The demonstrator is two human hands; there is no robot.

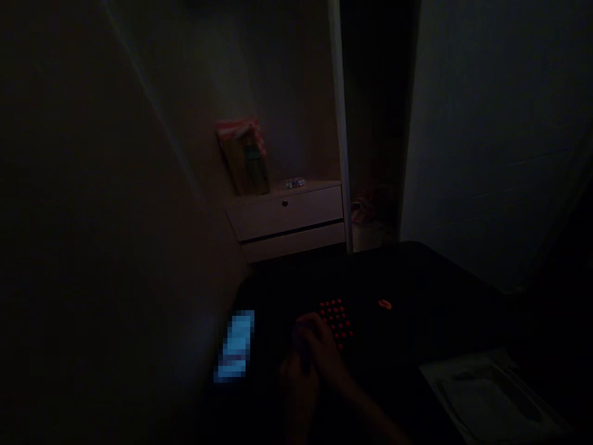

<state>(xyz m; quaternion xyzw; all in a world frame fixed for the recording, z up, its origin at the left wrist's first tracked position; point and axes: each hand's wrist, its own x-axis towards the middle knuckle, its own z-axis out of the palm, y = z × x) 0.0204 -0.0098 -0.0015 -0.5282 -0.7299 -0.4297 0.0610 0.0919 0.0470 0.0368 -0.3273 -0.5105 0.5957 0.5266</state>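
Note:
The room is very dark, and both hands are together over the dark surface at bottom centre. My left hand is closed, low and close to the other hand. My right hand has its fingers curled around a small, dim, purplish thing, whose kind I cannot make out. The left fingers also seem closed on something in shadow. Just right of my right hand lie several small red dots in rows. Farther right is a small orange-red loop-shaped item.
A lit, pixelated screen lies to the left. A pale flat packet or sheet rests at lower right. Behind the dark surface stands a drawer unit with bags on top. Walls rise on both sides.

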